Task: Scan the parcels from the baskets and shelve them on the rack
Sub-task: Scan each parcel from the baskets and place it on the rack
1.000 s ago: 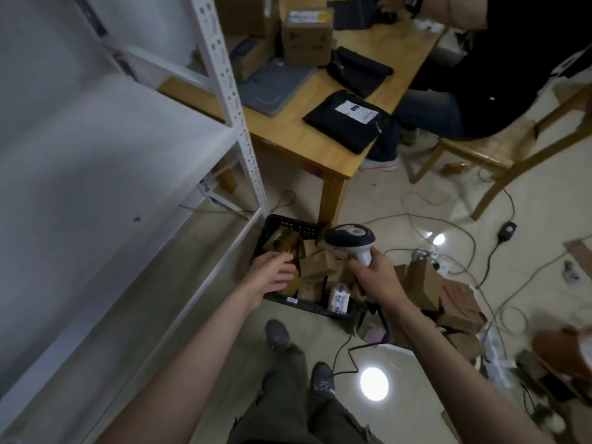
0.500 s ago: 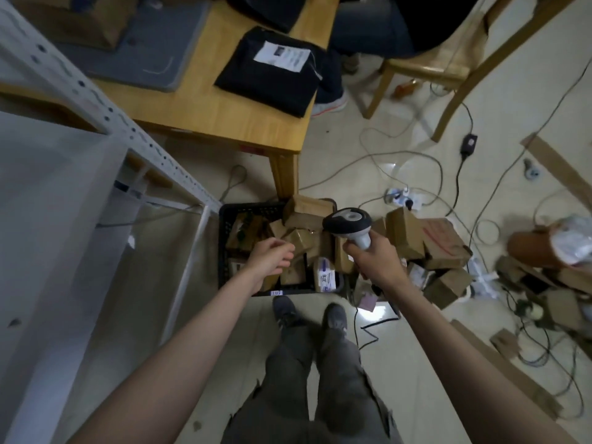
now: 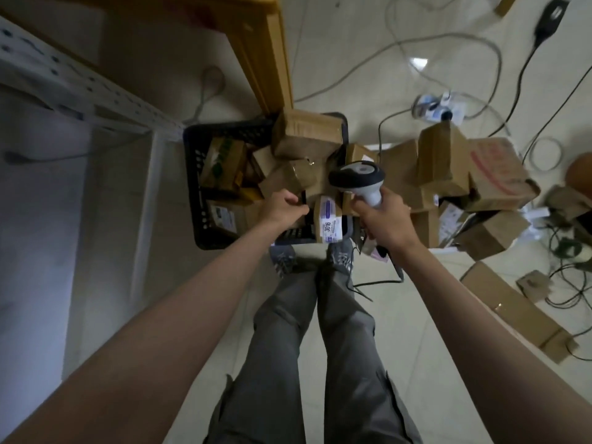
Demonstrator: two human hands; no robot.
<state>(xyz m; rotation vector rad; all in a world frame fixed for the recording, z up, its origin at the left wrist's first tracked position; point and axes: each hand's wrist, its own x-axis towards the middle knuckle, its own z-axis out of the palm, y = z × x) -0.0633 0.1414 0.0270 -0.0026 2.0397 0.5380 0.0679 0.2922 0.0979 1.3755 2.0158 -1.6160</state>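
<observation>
Though crumpled, brown labelled parcels (image 3: 307, 174).

Pale glossy tiled floor (image 3: 416, 363) with a light glare at one o'clock. Wooden table leg (image 3: 266, 52) at twelve o'clock. Loose cables (image 3: 448, 40) trail across the floor at one to three o'clock.

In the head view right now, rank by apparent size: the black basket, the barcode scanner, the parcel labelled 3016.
1. black basket, clearly largest.
2. and 3. barcode scanner and parcel labelled 3016 look alike; the scanner is held nearer the camera, so I won't rank them.
</observation>
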